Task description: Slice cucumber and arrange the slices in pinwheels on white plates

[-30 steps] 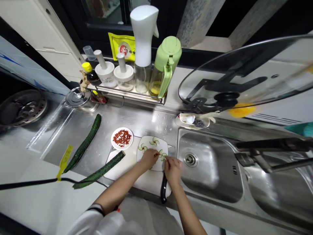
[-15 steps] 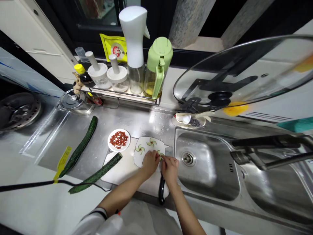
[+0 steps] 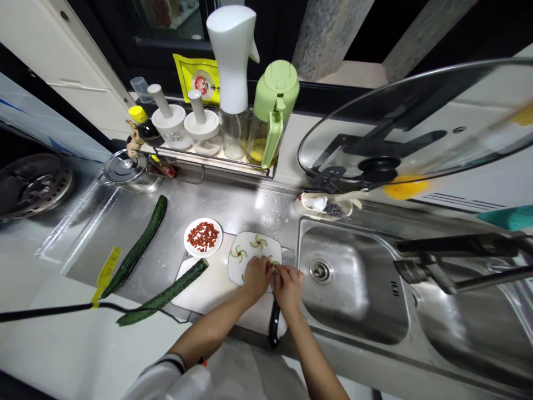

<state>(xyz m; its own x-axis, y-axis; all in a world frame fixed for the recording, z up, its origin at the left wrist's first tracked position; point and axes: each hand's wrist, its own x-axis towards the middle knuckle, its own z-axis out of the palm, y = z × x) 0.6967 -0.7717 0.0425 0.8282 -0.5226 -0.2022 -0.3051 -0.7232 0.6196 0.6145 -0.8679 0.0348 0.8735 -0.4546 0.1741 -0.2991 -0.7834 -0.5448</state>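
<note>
Over the right part of a white squarish plate (image 3: 237, 272), my left hand (image 3: 257, 275) and my right hand (image 3: 288, 283) meet with fingertips pinched together. A thin cucumber slice (image 3: 273, 265) shows between the fingertips, partly covered by them. Thin green-edged cucumber slices form pinwheels with red centres on the plate, one at its left (image 3: 239, 254) and one at its top (image 3: 259, 241). Below my right hand lies a knife with a black handle (image 3: 275, 322); its blade is mostly hidden by the plate and hand.
Left of the plate are a white dish (image 3: 187, 244) of small red dried berries, a cut cucumber (image 3: 170, 291) across the cutting board (image 3: 195, 291), and a whole cucumber (image 3: 137, 247). The sink (image 3: 353, 278) lies to the right. Bottles (image 3: 272, 111) stand on the rack behind.
Both hands stay at the same place on the plate, with only slight finger movement. The view has shifted a little.
</note>
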